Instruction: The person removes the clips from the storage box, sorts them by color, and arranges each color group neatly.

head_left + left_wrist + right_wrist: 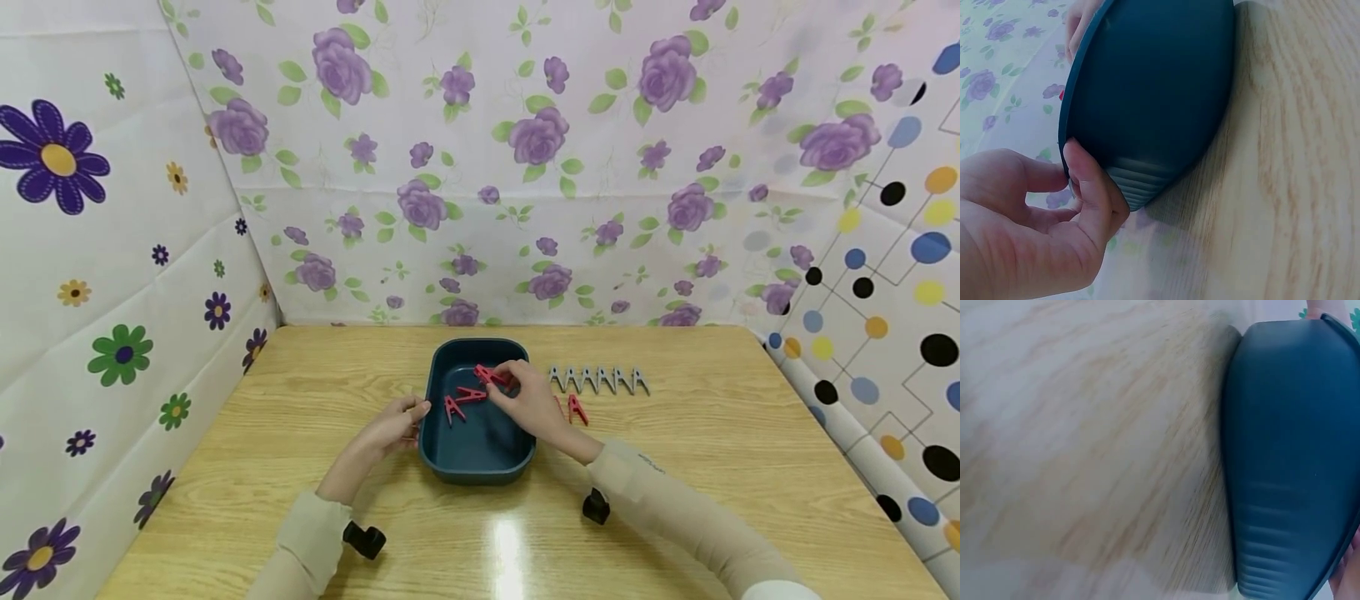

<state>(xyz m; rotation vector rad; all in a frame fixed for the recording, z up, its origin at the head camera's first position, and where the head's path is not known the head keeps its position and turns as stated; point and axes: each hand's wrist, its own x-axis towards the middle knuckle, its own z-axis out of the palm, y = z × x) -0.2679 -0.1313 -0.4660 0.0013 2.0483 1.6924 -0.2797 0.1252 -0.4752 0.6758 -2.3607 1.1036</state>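
Observation:
A dark teal plastic bin (480,477) stands on the table. My left hand (392,425) grips its left rim, thumb on top and fingers against the outer wall, as the left wrist view shows. My right hand (531,402) reaches over the bin from the right and pinches a red clothespin (483,372) above its far part. Two more red clothespins, a lower one (453,409) and a sideways one (472,394), lie inside. In the right wrist view the bin's outer wall (1291,437) fills the right side, and the pinched clothespin is out of sight.
Right of the bin, several grey clothespins (597,380) stand in a row. Nearer me lies a red clothespin (577,409), with another (558,406) partly hidden by my right hand. The wooden table (720,450) ends at a flowered cloth backdrop (480,250).

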